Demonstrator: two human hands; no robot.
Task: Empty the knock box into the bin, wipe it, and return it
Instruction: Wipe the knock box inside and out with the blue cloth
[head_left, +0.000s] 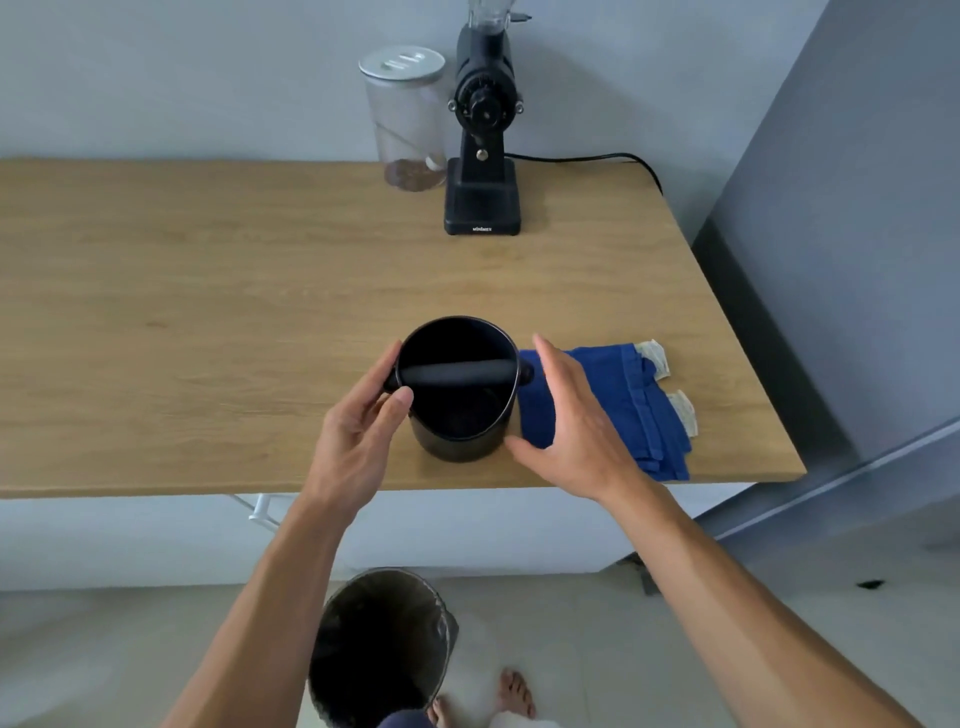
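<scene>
A black round knock box (457, 415) with a black bar across its mouth stands upright near the front edge of the wooden table (208, 291). My left hand (358, 441) is at its left side, thumb on the rim and fingers by the bar's end knob. My right hand (576, 421) hovers just right of the box with fingers spread, holding nothing. A folded blue cloth (649, 410) lies on the table to the right, partly under my right hand. A dark round bin (384, 649) stands on the floor below the table edge.
A black coffee grinder (483, 156) and a clear jar (405, 119) with a metal lid stand at the back of the table, with a power cord (587, 157) running right. A grey cabinet (857, 234) borders the table's right side. My bare feet (511, 696) show beside the bin.
</scene>
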